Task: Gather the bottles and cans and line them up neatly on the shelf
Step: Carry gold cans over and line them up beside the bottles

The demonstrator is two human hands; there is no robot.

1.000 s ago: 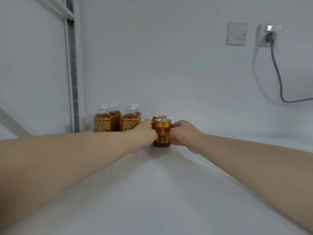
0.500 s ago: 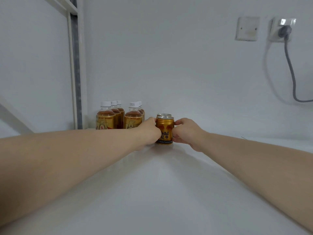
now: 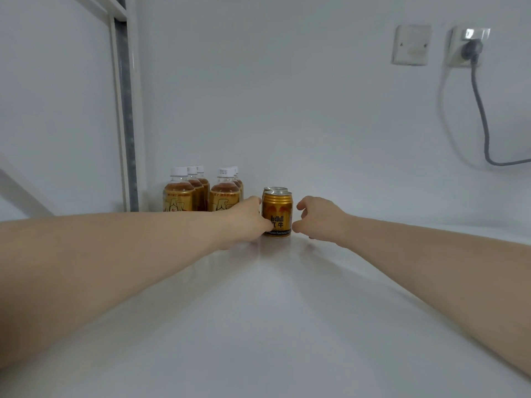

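Gold front can (image 3: 277, 214) stands upright on the shelf (image 3: 258, 326), second can (image 3: 275, 189) directly behind it, white-capped amber bottles (image 3: 225, 194) just left.

Front gold can (image 3: 277, 214): "RedBull" across the middle, "红牛" just beneath. Dark base band in small white print, legible part "…amin Functional…", both ends cut off. Front left bottle (image 3: 178, 200): yellow label with red Chinese characters, not readable.

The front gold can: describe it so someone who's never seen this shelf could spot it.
On the white shelf, find the white-capped tea bottles in the back left corner. Right of them, between the left hand and right hand, stands the front gold can. It shows its label, while the rear can behind it shows only its top.
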